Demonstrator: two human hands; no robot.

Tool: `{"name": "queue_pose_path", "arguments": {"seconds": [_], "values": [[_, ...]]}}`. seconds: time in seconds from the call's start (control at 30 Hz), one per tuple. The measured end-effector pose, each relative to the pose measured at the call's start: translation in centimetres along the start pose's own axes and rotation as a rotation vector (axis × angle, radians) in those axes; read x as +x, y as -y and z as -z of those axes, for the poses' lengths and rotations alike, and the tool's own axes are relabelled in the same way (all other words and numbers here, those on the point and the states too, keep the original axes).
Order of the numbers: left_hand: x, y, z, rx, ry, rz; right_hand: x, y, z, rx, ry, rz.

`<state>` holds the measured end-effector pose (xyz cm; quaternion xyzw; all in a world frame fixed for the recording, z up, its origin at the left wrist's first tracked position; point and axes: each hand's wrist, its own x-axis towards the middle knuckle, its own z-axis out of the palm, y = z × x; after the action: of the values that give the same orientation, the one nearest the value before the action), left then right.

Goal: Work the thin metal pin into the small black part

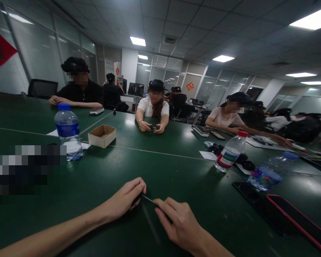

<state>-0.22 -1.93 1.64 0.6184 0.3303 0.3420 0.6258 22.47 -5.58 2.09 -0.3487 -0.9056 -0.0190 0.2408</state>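
Observation:
Over the green table (pixel 117 200), my left hand (pixel 127 198) is closed around a small dark piece, mostly hidden by the fingers. A thin grey metal rod (pixel 149 199) spans the short gap between my two hands. Its other end is pinched between the thumb and fingers of my right hand (pixel 178 219). Whether the rod and the dark piece are one tool I cannot tell. A faint streak of reflected light lies on the tabletop below the rod.
A large blue-capped bottle (pixel 69 134) and an open cardboard box (pixel 102 136) stand at left. On the right are a red-capped bottle (pixel 231 151), a tilted bottle (pixel 273 171), a dark phone (pixel 259 207) and a red-edged phone (pixel 299 221). Several people sit around.

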Motion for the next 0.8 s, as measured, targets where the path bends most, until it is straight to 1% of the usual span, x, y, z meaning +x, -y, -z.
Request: {"name": "queue_pose_path", "arguments": {"seconds": [0.1, 0.2, 0.3, 0.47, 0.8], "values": [[0.0, 0.2, -0.5, 0.006, -0.08, -0.001, 0.0, 0.2, -0.2, -0.051, 0.007, -0.013], [0.0, 0.3, -0.6, -0.01, -0.082, 0.004, -0.1, 0.6, -0.2, -0.114, -0.006, 0.016], [-0.2, 0.3, -0.3, -0.033, -0.035, 0.002, -0.3, 0.8, -0.1, -0.148, -0.025, 0.052], [-0.6, 0.3, 0.1, -0.064, 0.075, -0.013, -0.5, 0.5, 0.2, -0.091, -0.012, 0.095], [-0.7, -0.6, 0.8, -0.007, 0.223, 0.017, -0.5, 0.3, 0.6, -0.109, -0.017, 0.167]]}}
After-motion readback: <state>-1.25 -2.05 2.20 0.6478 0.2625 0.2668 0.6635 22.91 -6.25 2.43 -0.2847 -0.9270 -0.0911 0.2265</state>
